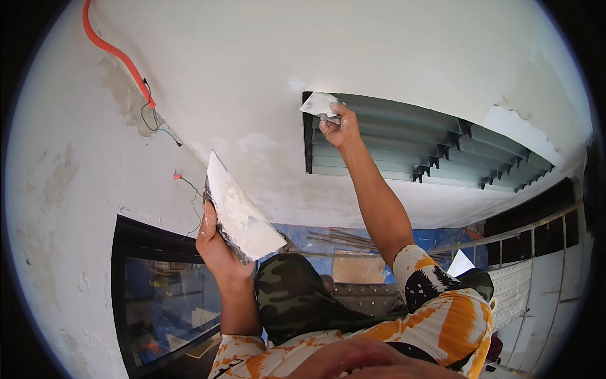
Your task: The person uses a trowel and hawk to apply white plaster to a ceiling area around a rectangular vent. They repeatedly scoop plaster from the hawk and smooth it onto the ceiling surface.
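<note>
My left hand (219,247) is closed around a wide flat plastering trowel (241,211), held tilted in front of the wall. A thick coat of white putty covers its face; the handle is mostly hidden behind. My right hand (341,128) reaches up and grips a smaller putty knife (319,105) with white putty on its blade. That blade is at the upper left corner of a louvre window (391,129) with a black frame and grey-green slats. Whether it touches the wall (252,82) or the frame, I cannot tell. Pale smears of putty mark the wall nearby.
An orange conduit (117,54) runs down the upper left wall, with loose wires (167,134) below it. A dark-framed window (167,297) is at lower left. Below me are a metal railing (505,237), a blue sheet (297,240) and a perforated metal platform (363,297).
</note>
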Demonstrator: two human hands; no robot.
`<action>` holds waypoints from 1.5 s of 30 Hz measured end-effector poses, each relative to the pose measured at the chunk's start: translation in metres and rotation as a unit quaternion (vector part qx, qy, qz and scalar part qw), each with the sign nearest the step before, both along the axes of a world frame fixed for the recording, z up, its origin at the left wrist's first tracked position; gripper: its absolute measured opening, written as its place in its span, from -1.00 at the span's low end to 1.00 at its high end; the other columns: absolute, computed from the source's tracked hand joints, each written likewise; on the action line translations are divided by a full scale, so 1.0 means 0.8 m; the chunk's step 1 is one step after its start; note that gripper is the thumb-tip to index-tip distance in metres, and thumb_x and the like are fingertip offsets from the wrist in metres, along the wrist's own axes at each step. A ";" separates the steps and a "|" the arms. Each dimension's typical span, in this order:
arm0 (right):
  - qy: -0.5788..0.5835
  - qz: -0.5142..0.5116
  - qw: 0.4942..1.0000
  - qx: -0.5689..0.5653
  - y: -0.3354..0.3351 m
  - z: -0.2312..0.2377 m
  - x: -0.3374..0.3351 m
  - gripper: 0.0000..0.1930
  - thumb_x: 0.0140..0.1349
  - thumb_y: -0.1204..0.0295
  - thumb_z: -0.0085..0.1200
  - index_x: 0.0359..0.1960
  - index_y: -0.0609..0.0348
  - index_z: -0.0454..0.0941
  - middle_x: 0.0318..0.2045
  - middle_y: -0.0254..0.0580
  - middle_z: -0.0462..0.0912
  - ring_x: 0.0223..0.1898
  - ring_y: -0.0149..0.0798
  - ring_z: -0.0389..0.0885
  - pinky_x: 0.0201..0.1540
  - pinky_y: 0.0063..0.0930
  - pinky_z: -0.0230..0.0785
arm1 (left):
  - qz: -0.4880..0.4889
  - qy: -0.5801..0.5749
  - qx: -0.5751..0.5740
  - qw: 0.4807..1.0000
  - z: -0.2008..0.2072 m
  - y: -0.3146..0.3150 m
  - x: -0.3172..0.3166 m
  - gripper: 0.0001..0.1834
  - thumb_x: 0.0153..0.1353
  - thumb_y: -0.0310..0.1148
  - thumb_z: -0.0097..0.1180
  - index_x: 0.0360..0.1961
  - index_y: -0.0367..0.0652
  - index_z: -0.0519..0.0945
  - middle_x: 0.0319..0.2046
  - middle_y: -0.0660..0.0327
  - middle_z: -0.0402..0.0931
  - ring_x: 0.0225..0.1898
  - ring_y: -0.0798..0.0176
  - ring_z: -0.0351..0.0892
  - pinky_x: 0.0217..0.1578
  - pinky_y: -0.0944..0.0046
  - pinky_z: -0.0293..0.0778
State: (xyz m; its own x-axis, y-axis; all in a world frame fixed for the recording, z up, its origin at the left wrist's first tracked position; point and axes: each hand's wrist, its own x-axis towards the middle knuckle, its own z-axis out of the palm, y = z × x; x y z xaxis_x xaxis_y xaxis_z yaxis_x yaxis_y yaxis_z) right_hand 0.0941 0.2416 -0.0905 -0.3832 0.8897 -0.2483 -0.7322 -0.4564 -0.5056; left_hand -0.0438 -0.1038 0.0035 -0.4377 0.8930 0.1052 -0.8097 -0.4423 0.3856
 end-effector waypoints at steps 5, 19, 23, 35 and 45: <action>0.023 -0.090 0.996 -0.003 0.026 -0.006 0.095 -0.89 0.26 0.42 0.02 -0.22 0.12 0.50 -0.40 -0.18 0.64 -0.50 -0.24 0.59 -0.48 -0.36 0.49 | 0.026 0.018 -0.041 0.999 -0.002 -0.006 -0.003 -0.52 0.48 -0.27 -0.08 0.31 -0.30 0.36 0.15 0.09 0.54 0.07 0.09 0.60 0.06 0.06 0.56; -0.049 -0.009 0.993 0.106 -0.176 0.038 0.183 -0.66 0.23 0.48 0.18 0.06 0.15 0.53 -0.13 -0.26 0.70 -0.16 -0.32 0.71 -0.22 -0.41 0.57 | 0.023 0.012 -0.135 0.991 -0.031 0.068 -0.005 -0.57 0.42 -0.25 -0.01 0.20 -0.28 0.47 0.01 0.12 0.61 0.00 0.11 0.64 0.03 0.08 0.58; -0.249 -0.100 0.847 0.458 -0.255 0.060 0.114 -0.68 0.27 0.65 0.09 0.07 0.23 0.54 -0.03 -0.10 0.63 -0.07 -0.19 0.63 0.01 -0.31 0.50 | 0.005 0.004 -0.198 0.980 -0.037 0.084 0.009 -0.61 0.38 -0.24 0.07 0.12 -0.24 0.53 -0.09 0.18 0.66 -0.15 0.17 0.69 -0.11 0.18 0.61; -0.425 0.017 0.441 0.790 -0.213 0.150 0.093 -0.38 -0.14 0.79 0.16 0.01 -0.06 0.69 -0.06 -0.30 0.63 -0.03 -0.08 0.57 0.10 -0.17 0.40 | -0.011 0.114 -0.201 0.973 -0.025 0.062 -0.049 -0.70 0.35 -0.37 0.06 0.01 -0.35 0.51 -0.20 0.06 0.63 -0.28 0.17 0.69 -0.25 0.15 0.68; -0.497 0.128 0.331 0.792 -0.233 0.200 0.042 -0.38 -0.18 0.81 0.13 -0.08 -0.15 0.74 -0.13 -0.45 0.68 -0.05 -0.15 0.57 0.03 -0.22 0.38 | -0.030 0.256 -0.267 0.929 -0.013 0.068 -0.055 -0.80 0.32 -0.43 0.06 -0.15 -0.37 0.58 -0.33 0.13 0.62 -0.43 0.28 0.63 -0.37 0.26 0.59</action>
